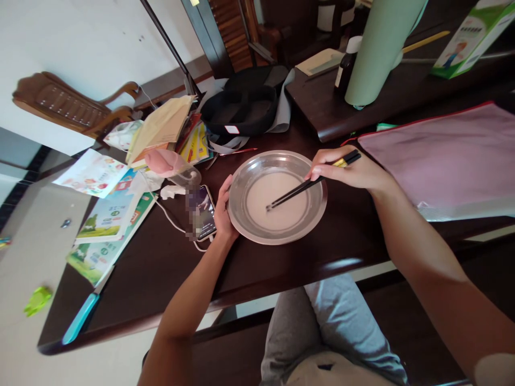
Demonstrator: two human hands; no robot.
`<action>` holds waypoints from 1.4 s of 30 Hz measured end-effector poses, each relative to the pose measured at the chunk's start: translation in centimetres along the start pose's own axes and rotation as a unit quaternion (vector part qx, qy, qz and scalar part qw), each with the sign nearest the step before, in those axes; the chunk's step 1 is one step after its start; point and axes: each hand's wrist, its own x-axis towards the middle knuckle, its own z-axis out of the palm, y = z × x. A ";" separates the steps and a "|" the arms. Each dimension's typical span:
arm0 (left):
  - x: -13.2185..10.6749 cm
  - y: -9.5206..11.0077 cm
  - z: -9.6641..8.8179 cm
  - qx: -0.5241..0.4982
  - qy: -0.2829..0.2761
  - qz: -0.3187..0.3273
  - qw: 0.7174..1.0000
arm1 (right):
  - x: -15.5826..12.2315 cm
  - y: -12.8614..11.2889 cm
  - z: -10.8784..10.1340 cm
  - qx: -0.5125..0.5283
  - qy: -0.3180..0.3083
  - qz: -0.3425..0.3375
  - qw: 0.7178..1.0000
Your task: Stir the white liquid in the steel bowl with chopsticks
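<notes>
A round metal bowl point(277, 237) stands on the dark table, holding a pale milky liquid point(257, 195). My left hand point(224, 209) is closed on the bowl's left rim, its fingers partly hidden by the bowl. Black chopsticks point(295, 191) with gold bands near their upper ends are gripped in my right hand point(341, 167), above the bowl's right rim. Their tips dip into the liquid near the middle of the bowl. Just left of my left hand lies a phone point(204, 212) with its screen lit and a white cable plugged in.
A blue-handled knife point(82, 316) lies at the table's left corner, near booklets point(107, 214). Behind the bowl are a black case point(245, 110) and a red pencil point(239, 151). To the right sit a pink mesh pouch point(450, 155), a green cylinder point(378, 59) and a dark bottle point(345, 67).
</notes>
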 end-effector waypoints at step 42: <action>-0.1 0.4 0.3 -0.010 -0.003 0.005 1.000 | -0.1 0.2 -0.8 -0.012 0.089 -0.004 0.996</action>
